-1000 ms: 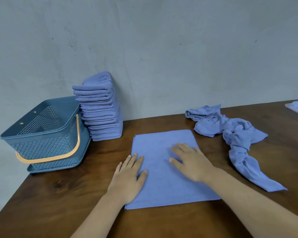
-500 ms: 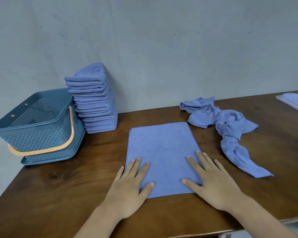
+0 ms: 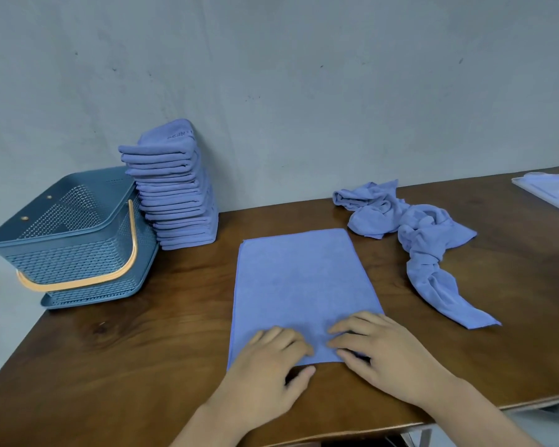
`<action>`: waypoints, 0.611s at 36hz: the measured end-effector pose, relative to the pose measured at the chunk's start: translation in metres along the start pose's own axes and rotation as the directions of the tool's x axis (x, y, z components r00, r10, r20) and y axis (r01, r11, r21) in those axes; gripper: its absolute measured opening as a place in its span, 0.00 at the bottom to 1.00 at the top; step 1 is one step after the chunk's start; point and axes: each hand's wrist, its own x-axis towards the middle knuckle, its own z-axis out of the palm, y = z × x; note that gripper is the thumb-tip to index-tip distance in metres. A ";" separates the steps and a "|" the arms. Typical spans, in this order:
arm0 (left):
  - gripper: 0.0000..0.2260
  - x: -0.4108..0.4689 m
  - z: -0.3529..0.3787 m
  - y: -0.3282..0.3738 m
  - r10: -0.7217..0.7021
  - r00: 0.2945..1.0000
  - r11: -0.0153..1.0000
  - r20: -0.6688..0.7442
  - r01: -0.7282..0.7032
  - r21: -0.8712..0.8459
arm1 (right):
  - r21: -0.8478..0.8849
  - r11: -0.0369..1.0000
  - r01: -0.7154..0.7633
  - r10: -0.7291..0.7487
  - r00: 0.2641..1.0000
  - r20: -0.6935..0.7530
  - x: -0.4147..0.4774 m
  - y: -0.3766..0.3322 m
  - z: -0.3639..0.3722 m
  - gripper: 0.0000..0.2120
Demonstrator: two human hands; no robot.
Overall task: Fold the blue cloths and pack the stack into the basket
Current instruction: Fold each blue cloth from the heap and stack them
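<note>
Left hand [image 3: 269, 361] and right hand [image 3: 381, 353] curl over the flat cloth [image 3: 299, 285] at its near edge, pinching it; fingertips tucked under, blurred.

Flat pale packet [image 3: 550, 192] half out of frame at right; illegible lettering [image 3: 178, 135] atop the folded stack [image 3: 178, 204]

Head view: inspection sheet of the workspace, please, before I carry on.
Surface: brown wooden table.
Job's things: cloth flat at centre; stack of folded ones by the wall, beside the basket; nothing seen inside the basket; crumpled cloths at right, unfolded.
Clutter: flat packet at the far right edge.
Grippers: left hand and right hand curled on the cloth's near edge, apparently pinching it.
Cables: nothing seen.
Surroundings: plain grey wall behind.
</note>
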 end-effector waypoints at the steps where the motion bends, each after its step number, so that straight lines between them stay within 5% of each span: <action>1: 0.09 0.003 0.001 0.000 -0.014 1.000 1.000 -0.011 0.014 0.003 | 0.003 1.000 0.002 -0.002 1.000 -0.007 0.000 0.000 0.000 0.10; 8: 0.09 0.012 0.003 0.002 -0.047 0.999 0.998 -0.009 0.047 0.039 | 0.039 0.999 -0.029 0.029 0.999 0.016 -0.002 -0.005 -0.004 0.16; 14: 0.09 0.011 0.004 0.002 -0.073 0.997 0.997 -0.005 0.073 0.009 | 0.007 1.000 -0.027 0.027 0.998 -0.062 -0.001 -0.006 -0.003 0.08; 22: 0.11 0.030 0.021 0.017 -0.088 0.994 0.991 -0.072 0.094 0.096 | 0.010 0.999 -0.048 0.049 0.998 -0.030 0.001 -0.009 -0.009 0.09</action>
